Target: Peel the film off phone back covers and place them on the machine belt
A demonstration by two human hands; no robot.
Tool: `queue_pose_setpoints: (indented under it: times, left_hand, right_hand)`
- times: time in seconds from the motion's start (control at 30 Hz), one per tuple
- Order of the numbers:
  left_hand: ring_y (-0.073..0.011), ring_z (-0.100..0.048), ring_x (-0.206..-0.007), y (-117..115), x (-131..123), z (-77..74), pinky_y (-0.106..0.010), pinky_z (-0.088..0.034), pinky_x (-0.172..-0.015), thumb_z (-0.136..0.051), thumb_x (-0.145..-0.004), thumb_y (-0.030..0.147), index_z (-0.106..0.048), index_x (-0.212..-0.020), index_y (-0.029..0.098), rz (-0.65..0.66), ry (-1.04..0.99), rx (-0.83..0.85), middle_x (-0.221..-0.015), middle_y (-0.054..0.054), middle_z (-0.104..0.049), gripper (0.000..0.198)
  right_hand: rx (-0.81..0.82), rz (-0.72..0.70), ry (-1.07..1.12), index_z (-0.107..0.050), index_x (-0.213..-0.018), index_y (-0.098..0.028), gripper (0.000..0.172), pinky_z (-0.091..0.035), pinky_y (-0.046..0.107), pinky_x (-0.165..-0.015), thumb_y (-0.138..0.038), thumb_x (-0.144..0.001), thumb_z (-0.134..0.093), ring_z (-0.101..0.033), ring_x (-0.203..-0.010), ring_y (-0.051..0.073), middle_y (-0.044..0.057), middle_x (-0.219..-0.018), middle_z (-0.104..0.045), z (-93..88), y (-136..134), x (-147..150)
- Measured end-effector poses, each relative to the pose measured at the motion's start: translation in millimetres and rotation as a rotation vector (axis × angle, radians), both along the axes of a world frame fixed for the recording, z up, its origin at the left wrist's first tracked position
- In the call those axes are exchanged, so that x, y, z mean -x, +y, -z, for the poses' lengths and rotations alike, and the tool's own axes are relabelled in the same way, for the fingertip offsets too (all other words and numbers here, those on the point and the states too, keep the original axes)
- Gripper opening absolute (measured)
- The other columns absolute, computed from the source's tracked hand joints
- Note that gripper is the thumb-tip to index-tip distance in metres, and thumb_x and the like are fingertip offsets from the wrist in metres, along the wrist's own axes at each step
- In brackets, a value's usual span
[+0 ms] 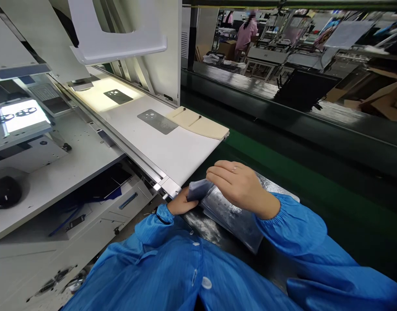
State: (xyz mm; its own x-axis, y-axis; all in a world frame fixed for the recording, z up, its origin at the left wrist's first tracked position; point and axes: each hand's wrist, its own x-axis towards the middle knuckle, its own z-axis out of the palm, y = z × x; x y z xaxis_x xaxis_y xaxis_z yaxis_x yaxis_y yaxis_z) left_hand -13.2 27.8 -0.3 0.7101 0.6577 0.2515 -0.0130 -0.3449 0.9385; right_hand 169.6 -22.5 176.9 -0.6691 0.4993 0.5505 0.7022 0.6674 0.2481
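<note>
My left hand (182,202) is closed around the near end of a small stack of thin greyish sheets (199,189), thumb on its face. Over the stack's other end bends my right hand (235,185), its fingers together and fingertips at the stack's top edge; its thumb is hidden. Beneath both hands lie clear plastic-wrapped sheets (232,218) on a dark, shiny surface. Ahead, a white conveyor belt (172,151) carries a flat grey phone-back-shaped piece (157,121) with round camera holes. A second such piece (118,96) lies farther off in bright light.
A cream guide plate (198,123) lies along the belt's right edge. White machine housing (120,47) stands over the belt. On the left are a lit screen (23,115) and a black mouse (5,192). Beyond a dark rail, a person in pink (245,36) is among benches and cartons.
</note>
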Motion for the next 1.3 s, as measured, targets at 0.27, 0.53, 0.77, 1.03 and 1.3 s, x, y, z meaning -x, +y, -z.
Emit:
queue_pose_setpoints:
  times: [0.27,0.53,0.77,1.03,1.3]
  left_hand:
    - [-0.0322,-0.057,-0.116,-1,-1,-1.6,-0.051,-0.042,-0.104,-0.065,-0.073,0.021,-0.052,-0.125,0.014,-0.046,0.002,-0.015,-0.127,-0.01,-0.062,0.054]
    - [-0.0282,-0.06,-0.113,-2,-3,0.8,-0.048,-0.043,-0.103,-0.059,-0.082,0.032,-0.059,-0.117,0.012,-0.053,-0.02,0.084,-0.118,-0.007,-0.067,0.04]
    - [-0.0275,-0.057,-0.119,-1,-5,2.7,-0.047,-0.038,-0.109,-0.057,-0.086,0.036,-0.061,-0.119,0.016,-0.007,-0.09,0.153,-0.125,-0.007,-0.065,0.038]
    - [-0.0315,-0.052,-0.125,3,-2,5.8,-0.05,-0.031,-0.112,-0.066,-0.078,0.042,-0.059,-0.126,0.018,0.104,-0.095,0.184,-0.131,-0.009,-0.061,0.053]
    - [-0.0307,-0.052,-0.126,0,-5,-5.4,-0.046,-0.03,-0.114,-0.066,-0.078,0.043,-0.065,-0.12,0.02,0.124,-0.169,0.242,-0.128,-0.008,-0.063,0.048]
  right_hand:
    - [-0.099,0.003,0.071,-0.062,-0.09,-0.015,0.018,-0.043,0.03,-0.068,-0.008,-0.091,-0.045,-0.058,-0.091,0.019,0.004,-0.093,-0.068,-4.3,1,1]
    - [0.109,0.016,0.268,-0.057,-0.095,-0.015,0.015,-0.049,0.031,-0.078,-0.011,-0.094,-0.042,-0.058,-0.095,0.02,0.007,-0.097,-0.066,-14.7,5,5]
    - [0.541,-0.073,0.402,-0.05,-0.122,-0.014,0.046,-0.049,0.032,-0.075,-0.044,-0.088,-0.061,-0.058,-0.095,0.022,0.01,-0.108,-0.063,-23.9,7,-2]
    - [0.415,-0.076,0.378,-0.064,-0.084,-0.016,0.012,-0.045,0.03,-0.069,-0.024,-0.09,-0.057,-0.057,-0.077,0.018,0.005,-0.079,-0.065,-31.9,20,-7]
    - [-0.166,0.038,0.697,-0.061,-0.089,-0.019,0.005,-0.041,0.024,-0.055,-0.014,-0.087,-0.06,-0.054,-0.063,0.012,-0.001,-0.077,-0.061,-55.8,-3,-16]
